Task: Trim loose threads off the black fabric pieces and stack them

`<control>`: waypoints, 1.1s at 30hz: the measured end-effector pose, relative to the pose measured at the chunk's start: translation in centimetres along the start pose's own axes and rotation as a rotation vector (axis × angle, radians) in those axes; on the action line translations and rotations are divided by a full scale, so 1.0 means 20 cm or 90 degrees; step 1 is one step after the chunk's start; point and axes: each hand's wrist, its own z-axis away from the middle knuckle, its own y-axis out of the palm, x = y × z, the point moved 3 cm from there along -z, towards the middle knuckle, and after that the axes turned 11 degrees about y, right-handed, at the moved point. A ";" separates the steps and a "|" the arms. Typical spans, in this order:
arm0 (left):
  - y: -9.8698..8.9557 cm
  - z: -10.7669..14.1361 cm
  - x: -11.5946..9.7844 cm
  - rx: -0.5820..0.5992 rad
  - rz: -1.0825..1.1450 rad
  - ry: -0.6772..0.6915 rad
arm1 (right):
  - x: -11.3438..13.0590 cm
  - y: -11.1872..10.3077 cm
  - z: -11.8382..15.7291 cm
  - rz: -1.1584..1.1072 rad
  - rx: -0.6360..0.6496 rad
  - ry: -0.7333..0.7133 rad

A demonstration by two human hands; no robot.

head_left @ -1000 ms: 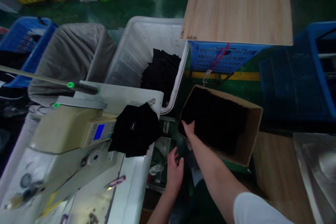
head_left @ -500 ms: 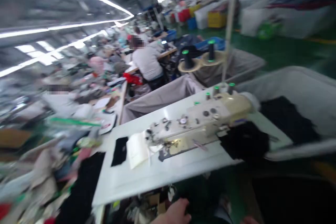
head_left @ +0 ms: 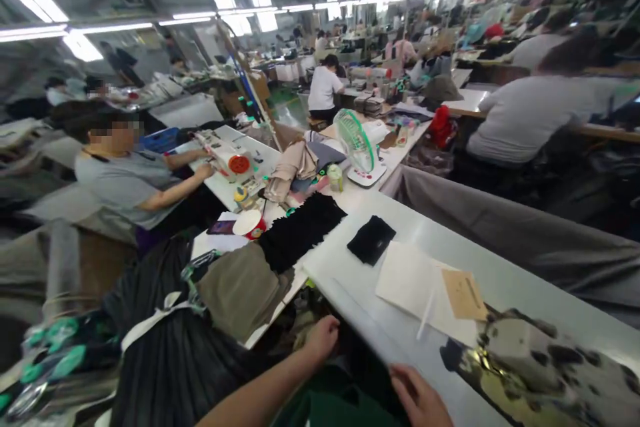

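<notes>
My left hand (head_left: 323, 337) hangs in front of the table's near corner, its fingers curled in, with nothing showing in them. Fingers loosely stretched, my right hand (head_left: 420, 397) is at the near edge of the white sewing table (head_left: 345, 287); whether it touches the edge I cannot tell. Beyond it on that table stands a sewing machine (head_left: 545, 360), cut off by the frame at right. Left of the machine lie white sheets (head_left: 405, 277) with a brown card (head_left: 464, 293). A small folded black cloth piece (head_left: 371, 240) rests farther left.
Stacked black pieces (head_left: 300, 230) and olive cloth (head_left: 245, 290) lie on the adjoining table. A green fan (head_left: 357, 143) stands behind them. At left, a co-worker (head_left: 130, 173) sits at another machine. Dark garments (head_left: 175, 347) hang near my left arm. A grey cloth bin (head_left: 500, 213) borders the table's far side.
My view has swung left, so the sewing machine now sits at the lower right and the co-worker at left shows clearly. My right hand has come into fuller view by the table edge.
</notes>
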 end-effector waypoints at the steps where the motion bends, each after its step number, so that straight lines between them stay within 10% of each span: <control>1: -0.08 -0.02 0.04 -0.046 0.037 -0.013 | 0.14 0.00 -0.12 0.020 -0.022 -0.022; 8: -0.59 -0.13 0.23 -0.295 0.284 -0.034 | 0.96 0.15 -1.06 0.235 -0.098 -0.095; 15: -0.59 0.02 0.33 -0.405 0.409 -0.098 | 1.28 0.34 -1.77 0.400 -0.169 -0.080; 24: -0.44 0.31 0.52 -0.440 0.511 -0.245 | 1.35 0.68 -2.02 0.588 -0.107 -0.030; 33: -0.49 0.10 0.43 -0.424 0.511 -0.206 | 1.35 0.74 -2.06 0.690 -0.066 0.050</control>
